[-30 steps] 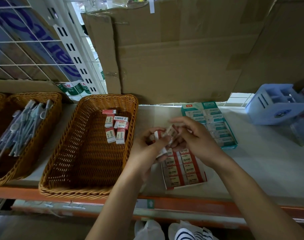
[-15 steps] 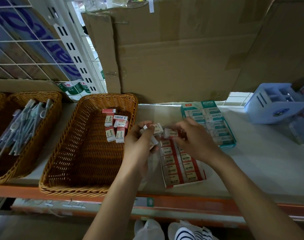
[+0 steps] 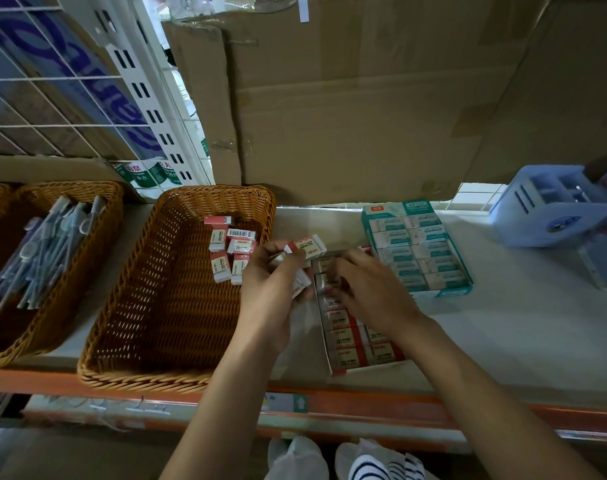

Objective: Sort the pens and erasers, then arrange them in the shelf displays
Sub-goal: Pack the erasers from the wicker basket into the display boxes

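My left hand (image 3: 272, 289) grips a few red-and-white 2B erasers (image 3: 305, 248) just right of the middle wicker basket (image 3: 128, 306). Several loose erasers (image 3: 231, 252) of the same kind lie at the far end of that basket. My right hand (image 3: 367, 289) reaches down into the open red eraser box (image 3: 350, 348) on the shelf, fingers curled over its upper rows; what they hold is hidden. A green box of erasers (image 3: 416, 247) lies behind it. Pens (image 3: 49, 247) fill the left wicker basket (image 3: 97, 202).
Large cardboard boxes (image 3: 364, 116) stand at the back of the shelf. A light blue plastic organiser (image 3: 551, 206) sits at the right. A white wire grid panel (image 3: 52, 81) rises at the left. The shelf's orange front edge (image 3: 364, 407) runs below the baskets.
My hands have parted. The left moved toward the basket with the erasers, and the right dropped back down into the red box.
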{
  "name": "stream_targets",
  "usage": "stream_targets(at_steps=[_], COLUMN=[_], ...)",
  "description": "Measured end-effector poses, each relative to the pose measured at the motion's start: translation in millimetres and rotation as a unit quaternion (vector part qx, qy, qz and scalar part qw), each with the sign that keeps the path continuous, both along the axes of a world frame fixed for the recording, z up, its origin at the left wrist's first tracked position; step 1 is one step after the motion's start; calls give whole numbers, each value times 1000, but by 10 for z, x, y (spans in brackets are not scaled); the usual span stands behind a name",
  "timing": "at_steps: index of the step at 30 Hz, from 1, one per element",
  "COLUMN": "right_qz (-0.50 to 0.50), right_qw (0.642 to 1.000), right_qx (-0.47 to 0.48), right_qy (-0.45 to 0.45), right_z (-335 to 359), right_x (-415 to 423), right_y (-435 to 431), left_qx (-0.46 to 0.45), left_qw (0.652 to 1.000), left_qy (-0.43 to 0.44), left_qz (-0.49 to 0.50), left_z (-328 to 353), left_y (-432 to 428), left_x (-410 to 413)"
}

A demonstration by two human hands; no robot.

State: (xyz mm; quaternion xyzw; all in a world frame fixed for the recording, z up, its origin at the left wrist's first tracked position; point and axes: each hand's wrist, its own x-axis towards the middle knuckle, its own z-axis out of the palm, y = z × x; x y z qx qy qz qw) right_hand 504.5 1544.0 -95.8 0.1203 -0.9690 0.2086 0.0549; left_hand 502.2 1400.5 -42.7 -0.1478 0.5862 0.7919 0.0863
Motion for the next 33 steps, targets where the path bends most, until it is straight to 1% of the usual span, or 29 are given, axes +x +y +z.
stream_targets(at_steps=[3,4,7,9,11,13,15,16,18,19,20,21,22,24,26,27,29,30,31,33], right_qz=[-14,-24,-53,-38,-10,-6,-40,-69,-127,-136,-133,-126,-122,-130,-127,-118,-106,-94,-80,-57], right_qw=[1000,999,984,974,969,968,962,956,934,915,888,861,848,853,874,899,960,979,989,996], right_qx=[-18,-41,-169,-222,-247,-249,-267,-286,-332,-372,-426,-472,-495,-490,-455,-410,-251,-175,-113,-28], right_qy=[-11,-18,-25,-10,10,35,38,25,-33,-75,-114,-140,-143,-123,-109,-94,-58,-51,-55,-63], right_z=[-4,18,147,237,293,310,314,310,322,327,330,331,335,313,299,307,325,333,334,316], right_x=[-2,1,30,63,78,60,34,22,21,24,30,35,34,12,-4,-7,-7,-4,4,24], right_y=[12,34,123,159,175,191,221,238,250,241,222,197,172,146,163,191,263,288,299,286], left_qx=[-11,-15,-20,-26,-38,-53,-60,-61,-68,-78,-91,-108,-125,-154,-162,-150,-93,-62,-28,43], left_qw=[1000,1000,999,999,998,996,995,994,994,993,992,989,985,975,971,976,990,995,997,998], left_qy=[4,7,9,0,-1,-2,-5,-5,7,21,41,63,81,102,98,87,46,23,1,-28], left_qz=[-9,-13,-27,-32,-49,-71,-84,-87,-84,-81,-80,-83,-92,-125,-144,-134,-96,-80,-67,-48], left_z=[-26,-31,-38,-45,-49,-50,-43,-39,-33,-33,-35,-35,-35,-26,-24,-27,-43,-53,-60,-60], left_y=[19,24,38,57,95,134,154,161,174,185,195,206,211,215,213,204,176,160,149,133], left_x=[2,2,6,9,15,22,21,16,7,4,4,2,0,-6,-4,-3,-20,-35,-53,-76])
